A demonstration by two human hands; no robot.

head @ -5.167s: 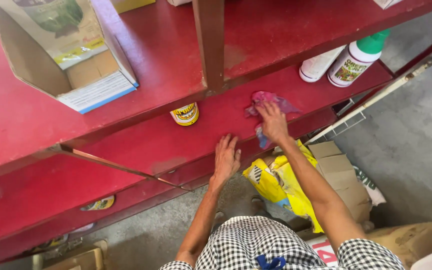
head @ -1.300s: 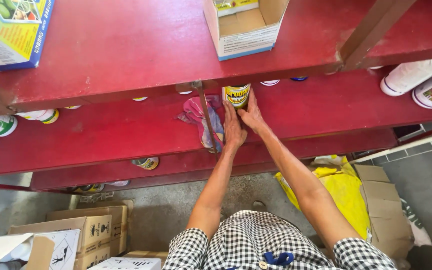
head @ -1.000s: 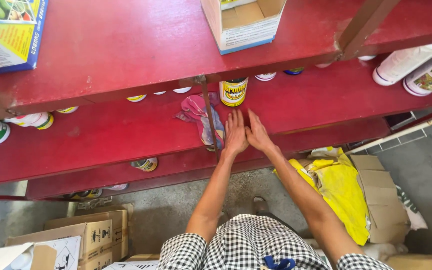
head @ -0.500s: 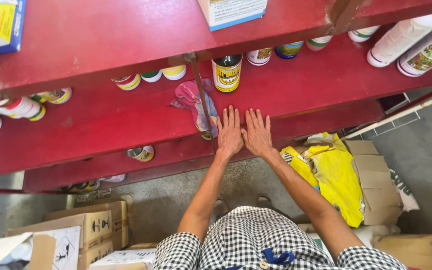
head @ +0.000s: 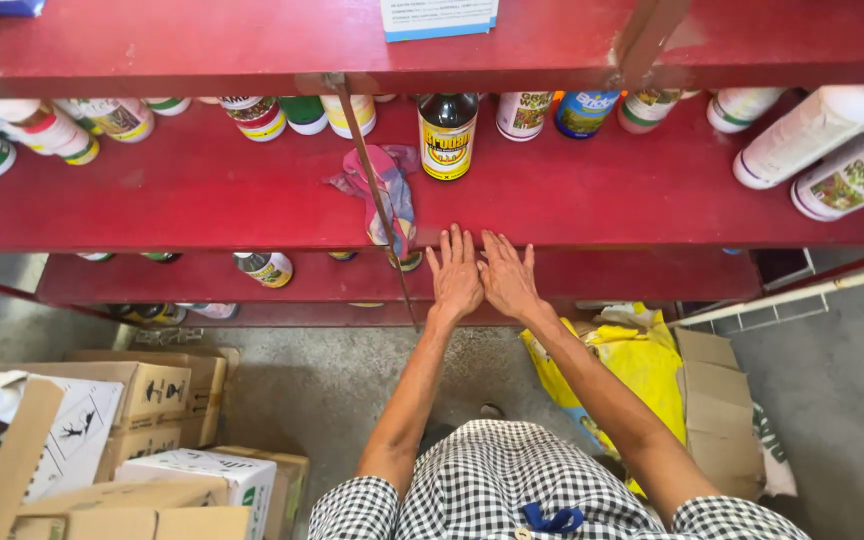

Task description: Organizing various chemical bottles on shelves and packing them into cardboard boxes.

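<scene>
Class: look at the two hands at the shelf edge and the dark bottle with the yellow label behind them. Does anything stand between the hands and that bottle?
Nothing visible does: bare red shelf lies between the left hand, the right hand and the dark bottle. The pink rag lies off to the left.

Shop storeroom; red shelves (head: 202, 195) of bottles (head: 447, 135); cartons (head: 152, 390).

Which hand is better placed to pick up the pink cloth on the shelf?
Probably the left hand: it lies nearer the pink cloth. The right hand would have to cross over it. Both lie flat, empty, at the red shelf edge.
</scene>
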